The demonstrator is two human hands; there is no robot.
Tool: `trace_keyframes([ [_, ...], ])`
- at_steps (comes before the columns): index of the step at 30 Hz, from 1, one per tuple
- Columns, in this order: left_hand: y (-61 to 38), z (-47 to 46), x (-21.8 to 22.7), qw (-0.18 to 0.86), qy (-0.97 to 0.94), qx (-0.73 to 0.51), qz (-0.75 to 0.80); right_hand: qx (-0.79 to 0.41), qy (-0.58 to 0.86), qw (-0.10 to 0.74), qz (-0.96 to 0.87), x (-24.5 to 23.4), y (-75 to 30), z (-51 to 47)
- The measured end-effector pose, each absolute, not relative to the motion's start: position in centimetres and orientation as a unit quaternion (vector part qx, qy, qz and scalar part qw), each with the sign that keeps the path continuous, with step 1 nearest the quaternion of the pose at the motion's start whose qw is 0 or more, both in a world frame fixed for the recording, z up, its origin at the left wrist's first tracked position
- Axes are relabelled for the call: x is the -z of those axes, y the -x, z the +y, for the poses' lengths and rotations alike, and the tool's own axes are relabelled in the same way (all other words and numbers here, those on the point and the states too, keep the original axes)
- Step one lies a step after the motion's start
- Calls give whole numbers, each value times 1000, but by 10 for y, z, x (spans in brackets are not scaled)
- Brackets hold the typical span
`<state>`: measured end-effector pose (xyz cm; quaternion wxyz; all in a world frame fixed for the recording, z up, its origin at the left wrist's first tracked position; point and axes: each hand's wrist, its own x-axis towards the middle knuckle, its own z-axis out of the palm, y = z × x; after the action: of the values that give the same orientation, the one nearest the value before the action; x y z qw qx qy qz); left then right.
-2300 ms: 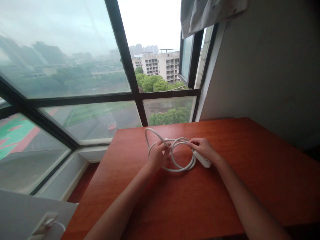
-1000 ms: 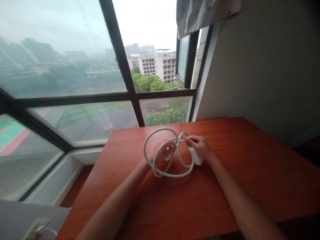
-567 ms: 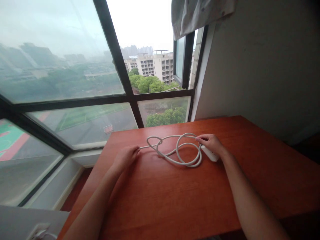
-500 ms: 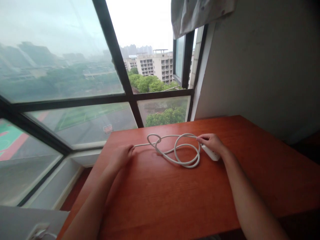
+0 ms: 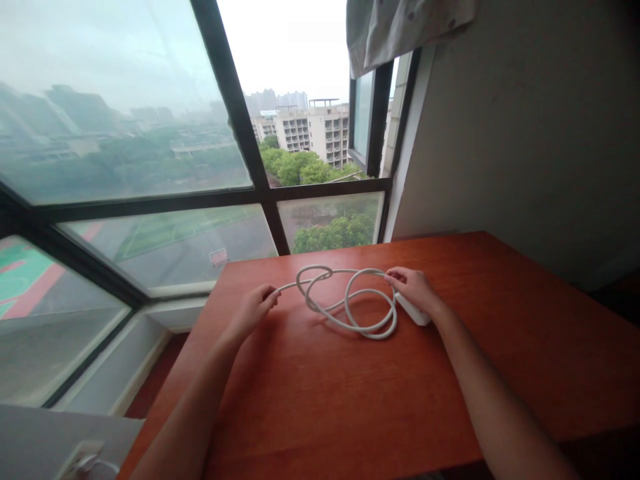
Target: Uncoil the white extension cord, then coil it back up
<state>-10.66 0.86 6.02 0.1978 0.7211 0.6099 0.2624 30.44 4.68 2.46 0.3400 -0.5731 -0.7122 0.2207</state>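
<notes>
A white power cord [image 5: 370, 331] lies in loose, crossing loops on the brown wooden table [image 5: 330, 393]. Its left stretch is pinched in the closed fingers of my left hand [image 5: 260, 305], and whatever end it has there is hidden. At the other side, my right hand [image 5: 413, 288] grips the cord between thumb and fingers. Under and beside that hand sits a white power strip [image 5: 413, 311], partly covered by it. Between my hands, one small loop crosses over the cord near the left, and larger loops spread toward the right.
Beyond the table's far edge stands a dark-framed window [image 5: 265, 193], with one pane swung outward. A grey curtain [image 5: 395, 33] hangs at its upper right. To the right rises a plain wall [image 5: 500, 147]. A wall socket [image 5: 87, 460] with a white plug shows at lower left.
My left hand has shifted slightly right and up with the cord. My right hand has come slightly left, and the small left loop has changed shape.
</notes>
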Motion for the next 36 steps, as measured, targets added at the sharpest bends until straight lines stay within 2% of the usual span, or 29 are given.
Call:
trace_keyframes([
  [6,79,4,-63,350,-688,-328,545,-202,560,394,-700,-23,-286,46],
  [9,74,2,-67,364,-687,-340,529,-218,544,428,-688,-24,-281,45],
  [12,72,1,-72,308,-724,-330,521,-270,517,459,-670,-26,-277,41],
  [15,68,0,-82,180,-755,-308,550,-288,490,470,-676,-31,-273,37],
  [18,62,-4,-98,26,-739,-262,620,-250,468,472,-704,-39,-271,32],
  [21,57,-7,-113,-38,-689,-256,677,-178,454,468,-737,-49,-267,24],
  [23,56,-5,-119,5,-657,-313,686,-114,456,469,-748,-56,-262,19],
  [24,56,-3,-121,62,-637,-363,677,-83,461,470,-748,-59,-259,16],
  [28,53,2,-127,413,-446,-568,555,-12,508,470,-722,-62,-240,7],
  [30,44,0,-128,526,-329,-618,483,-7,527,461,-714,-61,-230,3],
  [32,30,-5,-128,568,-256,-649,436,-17,531,454,-715,-61,-222,0],
  [36,-1,-18,-117,547,-230,-699,401,-66,524,464,-711,-64,-215,-4],
])
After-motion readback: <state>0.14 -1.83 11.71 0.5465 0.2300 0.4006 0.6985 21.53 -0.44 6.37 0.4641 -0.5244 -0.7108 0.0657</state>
